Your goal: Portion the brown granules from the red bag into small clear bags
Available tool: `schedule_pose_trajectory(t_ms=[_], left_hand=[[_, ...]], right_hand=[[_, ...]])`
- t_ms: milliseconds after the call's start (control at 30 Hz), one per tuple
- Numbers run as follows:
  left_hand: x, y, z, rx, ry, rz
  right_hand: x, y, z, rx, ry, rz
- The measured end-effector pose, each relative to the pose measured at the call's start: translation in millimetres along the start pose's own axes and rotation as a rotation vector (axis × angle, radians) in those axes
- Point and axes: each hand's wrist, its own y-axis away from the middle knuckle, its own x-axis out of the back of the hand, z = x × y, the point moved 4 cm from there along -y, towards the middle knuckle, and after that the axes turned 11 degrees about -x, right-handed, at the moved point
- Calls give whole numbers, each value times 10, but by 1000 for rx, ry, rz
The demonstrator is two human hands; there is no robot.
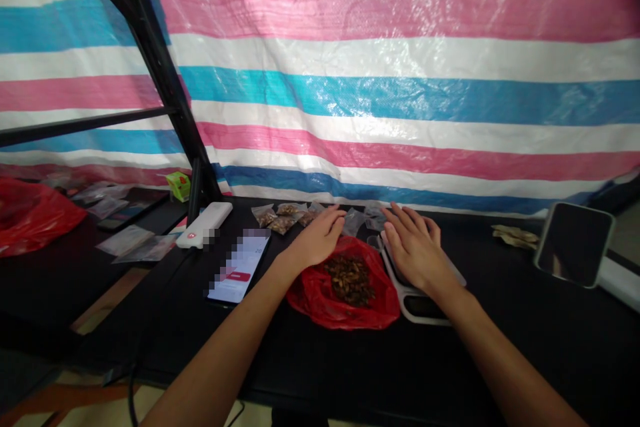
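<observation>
A red plastic bag (320, 310) lies open on the black table, with small brown dried pieces (353, 280) inside. My left hand (317, 238) is above the bag's back left edge, fingers stretched forward beside small filled clear bags (285, 220); nothing shows in it. My right hand (411, 247) lies over a flat grey kitchen scale (407, 310), fingers spread and holding nothing visible. It hides much of the scale's top. Clear small bags (367, 217) that look unfilled lie between and behind my hands.
A lit phone (240, 267) and a white power strip (205, 225) lie to the left. Farther left are flat plastic bags (133, 243) and another red bag (37, 217). At right stands a dark-screened device (574, 245). A striped tarp (390, 100) hangs behind.
</observation>
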Motion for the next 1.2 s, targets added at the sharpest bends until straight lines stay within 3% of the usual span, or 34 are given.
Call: schedule_pose_trajectory(t_ms=[100,167,233,333,500,567,667,733,800,867,967,1067,1200], left_hand=[[101,-1,-218,159,-356,78],[113,54,-373,286,-529,44],[66,102,-467,290,-576,-40],[37,144,-511,272,-595,-45],[110,110,-387,222,-645,15],[190,72,-273,170,-625,98],[313,26,-85,81,-423,260],[346,23,28,-12,-147,345],[317,54,104,-79,87,371],[242,114,144,-105,159,347],[124,220,134,-102,164,333],[40,293,67,-94,123,322],[82,341,4,-62,12,383]], right_hand=[[34,-3,-33,-2,-30,5],[102,-10,-65,-6,-82,47],[191,-18,-98,-14,-141,102],[328,-25,-133,-24,-201,193],[509,63,-105,9,-317,409],[572,148,-83,53,-382,525],[651,228,-102,138,-444,636],[666,161,-165,169,-475,549],[629,-5,-265,168,-500,323],[564,-187,-383,170,-503,113],[444,-369,-557,255,-480,-30],[292,-389,-645,337,-500,-64],[163,-277,-576,340,-518,39]])
